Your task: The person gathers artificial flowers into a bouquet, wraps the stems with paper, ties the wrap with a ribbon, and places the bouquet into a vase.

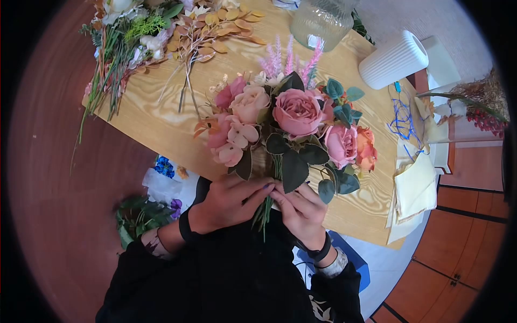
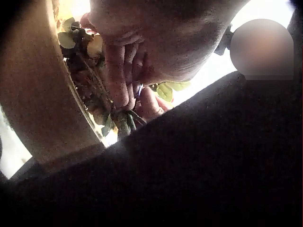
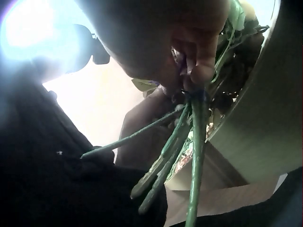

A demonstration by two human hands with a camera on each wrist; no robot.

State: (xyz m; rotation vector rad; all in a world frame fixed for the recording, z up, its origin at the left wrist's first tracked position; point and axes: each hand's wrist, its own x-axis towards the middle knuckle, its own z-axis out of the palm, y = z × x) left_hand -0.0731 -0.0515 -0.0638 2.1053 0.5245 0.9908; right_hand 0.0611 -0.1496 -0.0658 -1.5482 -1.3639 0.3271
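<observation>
A bouquet of artificial flowers (image 1: pixel 298 112) with pink roses, orange blooms and dark green leaves stands upright between both hands over the table's near edge. My left hand (image 1: pixel 229 200) grips its green stems (image 1: pixel 262 218) from the left, thumb and fingertips just below the leaves. From the other side my right hand (image 1: pixel 302 212) pinches the same spot, its fingertips meeting the left ones. A blue band (image 3: pixel 199 95) shows round the stems under the fingertips in the right wrist view. Below it the loose stem ends (image 3: pixel 196 161) spread apart.
On the wooden table (image 1: pixel 145 113) lie more flower stems (image 1: pixel 116 70) and a sprig of orange-brown leaves (image 1: pixel 210 35). A glass vase (image 1: pixel 322 24) and a white ribbed vase (image 1: pixel 394 60) stand behind. Tangled blue ties (image 1: pixel 403 121) and stacked pale sheets (image 1: pixel 414 188) lie at right.
</observation>
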